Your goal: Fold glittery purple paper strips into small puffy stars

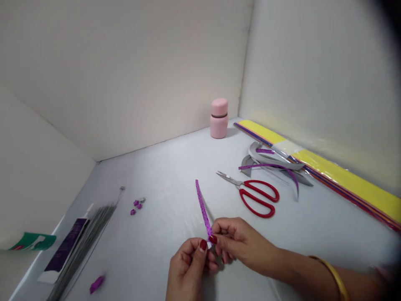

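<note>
Two bare hands are meeting low in the middle of a white table (175,167) set inside a plain white booth. The left hand (188,267) and the right hand (238,242) are touching at the fingertips, both pinching the lower end of a thin purple strip (202,207) dotted with dark specks. The strip is rising from the fingers and tilting up and away to the left. A gold bangle (335,276) is showing on the right wrist.

Just beyond the right hand, red-handled scissors (253,194) are lying flat, blades pointing left. Behind them are curled grey and purple strips (275,161), lying beside a long packet of yellow sheets (344,177) along the right wall. A pink jar (219,118) is standing upright near the back corner. To the left are tiny purple stars (136,205), a bundle of thin wires (84,242), a purple tube (64,251), and a purple scrap (97,284).
</note>
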The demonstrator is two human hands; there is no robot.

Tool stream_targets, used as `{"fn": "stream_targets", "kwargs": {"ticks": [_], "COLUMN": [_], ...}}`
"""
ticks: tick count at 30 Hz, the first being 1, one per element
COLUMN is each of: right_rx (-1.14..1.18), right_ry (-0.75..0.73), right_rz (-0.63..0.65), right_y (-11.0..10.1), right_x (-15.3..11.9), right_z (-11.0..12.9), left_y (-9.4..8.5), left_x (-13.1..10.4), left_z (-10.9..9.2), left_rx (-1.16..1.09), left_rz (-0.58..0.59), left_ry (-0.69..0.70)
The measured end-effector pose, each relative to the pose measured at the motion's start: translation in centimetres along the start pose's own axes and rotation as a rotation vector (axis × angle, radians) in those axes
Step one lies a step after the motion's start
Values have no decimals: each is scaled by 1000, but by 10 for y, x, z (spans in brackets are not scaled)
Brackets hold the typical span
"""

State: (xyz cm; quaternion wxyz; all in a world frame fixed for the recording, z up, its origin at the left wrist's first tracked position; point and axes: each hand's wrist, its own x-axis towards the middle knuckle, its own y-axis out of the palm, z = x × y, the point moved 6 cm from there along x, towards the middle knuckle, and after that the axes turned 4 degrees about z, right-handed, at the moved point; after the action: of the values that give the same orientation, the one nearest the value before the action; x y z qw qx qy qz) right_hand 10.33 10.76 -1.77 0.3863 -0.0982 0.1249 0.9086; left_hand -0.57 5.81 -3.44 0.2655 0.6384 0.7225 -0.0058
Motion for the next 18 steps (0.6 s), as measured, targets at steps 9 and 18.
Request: {"fn": "stream_targets", "kwargs": {"ticks": [9, 18], "right_rx": [-20, 47], "right_ry": [-6, -1], "right_rz": [27, 14], "right_y": [3, 3], "right_x": [-3, -1], "right_z": [0, -3], "left_y": [0, -3], "left_x": [-3, -5], "left_z": [-8, -10], "left_rx": [102, 107], "left_rz": [-13, -113], "left_ry": [125, 126]}}
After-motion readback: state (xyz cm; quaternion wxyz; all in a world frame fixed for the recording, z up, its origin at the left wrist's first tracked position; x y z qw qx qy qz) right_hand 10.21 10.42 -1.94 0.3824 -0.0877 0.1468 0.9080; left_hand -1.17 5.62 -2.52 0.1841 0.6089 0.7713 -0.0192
